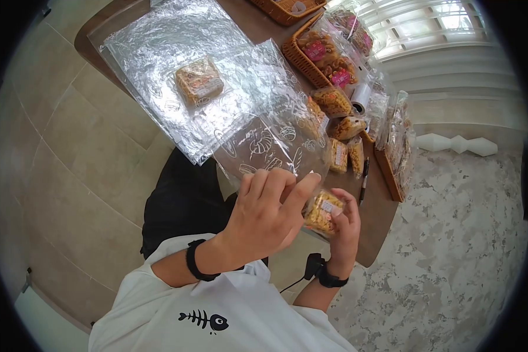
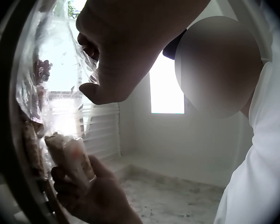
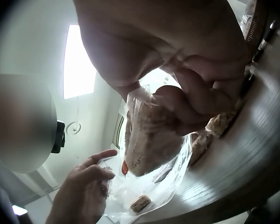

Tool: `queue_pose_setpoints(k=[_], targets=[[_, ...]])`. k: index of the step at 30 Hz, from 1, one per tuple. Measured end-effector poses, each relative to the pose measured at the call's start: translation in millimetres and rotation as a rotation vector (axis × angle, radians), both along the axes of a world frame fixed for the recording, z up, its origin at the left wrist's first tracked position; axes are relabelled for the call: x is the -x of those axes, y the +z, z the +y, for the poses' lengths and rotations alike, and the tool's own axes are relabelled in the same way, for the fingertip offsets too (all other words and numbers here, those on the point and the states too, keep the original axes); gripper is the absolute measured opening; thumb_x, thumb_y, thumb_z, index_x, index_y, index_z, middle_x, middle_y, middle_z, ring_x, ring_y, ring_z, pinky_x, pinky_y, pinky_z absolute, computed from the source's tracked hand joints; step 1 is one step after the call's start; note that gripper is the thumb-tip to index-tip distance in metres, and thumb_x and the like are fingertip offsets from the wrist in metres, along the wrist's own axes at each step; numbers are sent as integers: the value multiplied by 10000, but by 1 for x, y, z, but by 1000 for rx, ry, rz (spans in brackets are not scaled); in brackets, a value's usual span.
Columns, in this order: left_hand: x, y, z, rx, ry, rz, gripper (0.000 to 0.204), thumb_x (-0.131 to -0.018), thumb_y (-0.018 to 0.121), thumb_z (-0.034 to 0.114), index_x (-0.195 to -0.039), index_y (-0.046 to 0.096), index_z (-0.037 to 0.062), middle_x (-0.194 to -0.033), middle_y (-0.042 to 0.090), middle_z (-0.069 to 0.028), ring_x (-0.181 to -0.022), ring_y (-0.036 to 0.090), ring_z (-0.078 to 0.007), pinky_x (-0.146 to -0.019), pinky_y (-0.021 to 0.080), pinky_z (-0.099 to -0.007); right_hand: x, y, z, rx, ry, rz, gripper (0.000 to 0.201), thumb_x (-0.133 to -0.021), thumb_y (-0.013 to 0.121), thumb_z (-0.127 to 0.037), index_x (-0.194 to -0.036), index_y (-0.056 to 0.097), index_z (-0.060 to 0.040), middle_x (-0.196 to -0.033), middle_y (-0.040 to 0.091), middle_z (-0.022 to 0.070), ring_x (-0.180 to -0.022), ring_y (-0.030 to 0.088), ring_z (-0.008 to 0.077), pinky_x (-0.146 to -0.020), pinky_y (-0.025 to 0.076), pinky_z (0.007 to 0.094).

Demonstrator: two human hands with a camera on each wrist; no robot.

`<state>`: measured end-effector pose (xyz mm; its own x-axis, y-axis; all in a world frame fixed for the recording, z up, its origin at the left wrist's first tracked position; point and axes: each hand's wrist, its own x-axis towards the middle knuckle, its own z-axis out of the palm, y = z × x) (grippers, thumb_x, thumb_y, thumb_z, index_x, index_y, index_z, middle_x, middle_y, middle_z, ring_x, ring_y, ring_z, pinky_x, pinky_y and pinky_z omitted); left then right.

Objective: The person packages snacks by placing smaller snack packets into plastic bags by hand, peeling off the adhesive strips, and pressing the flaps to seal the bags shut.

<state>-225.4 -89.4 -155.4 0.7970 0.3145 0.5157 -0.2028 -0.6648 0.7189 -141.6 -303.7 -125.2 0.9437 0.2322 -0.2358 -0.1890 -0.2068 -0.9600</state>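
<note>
My left hand (image 1: pixel 267 208) pinches the edge of a clear plastic bag (image 1: pixel 262 141) printed with white bread drawings. In the left wrist view that hand (image 2: pixel 116 56) is up high, the film hanging from its fingers. Just right of the bag's edge, my right hand (image 1: pixel 347 226) grips a small wrapped snack block (image 1: pixel 322 211), golden and chunky with a white label. Seen from the right wrist, the wrapped block (image 3: pixel 151 135) overlaps the bag. Another wrapped block (image 1: pixel 199 81) rests on the silvery sheets beyond the bag.
Silvery foil-like sheets (image 1: pixel 152 56) cover much of the brown table (image 1: pixel 94 35). Along its right side are wicker baskets of snack packs (image 1: pixel 328 53), a white roll (image 1: pixel 361 95), loose wrapped snacks (image 1: pixel 337 155) and a black pen (image 1: pixel 365 179).
</note>
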Motion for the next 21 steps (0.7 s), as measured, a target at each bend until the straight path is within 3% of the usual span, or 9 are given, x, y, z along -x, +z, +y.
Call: queue_pose_setpoints(k=[2,8,13,19,21], targets=[[-1,0,1,2,-15,-13,581,-775,744,52,-1341,634,114,-982,532,-57,-870,540,-246,-789,382,-404,15,-4,16,-15,128,82,482,-995,629,-143,-1437,511,11,-1311,617,113,-1099,648,138,-926,538,284],[-5,-6,-1,26,-40,-131,510,-768,750,69,-1268,662,107,-868,544,-12,-767,561,-206,-744,386,-374,1,-9,60,-89,242,143,441,-1030,589,-123,-1450,520,-11,-1197,680,100,-1051,652,125,-900,530,272],[-2,-4,1,-4,-27,-152,448,-770,758,79,-1209,674,103,-868,564,-10,-774,580,-195,-728,398,-353,-12,-17,100,-263,169,215,440,-1068,543,-90,-1496,483,-6,-1219,668,94,-967,648,110,-816,555,265],[-4,-9,0,-20,-39,-193,396,-778,755,73,-1165,670,80,-843,553,-11,-762,579,-191,-701,405,-345,-26,-15,115,-446,275,207,538,-1041,601,-50,-1550,428,-18,-1196,656,69,-956,661,145,-820,575,273],[-3,-8,1,-19,-62,-163,379,-781,758,79,-1149,667,73,-840,553,-12,-756,573,-192,-704,406,-344,-29,-21,134,-380,261,157,568,-1032,612,-39,-1564,413,-16,-1182,656,67,-962,659,140,-822,570,266]])
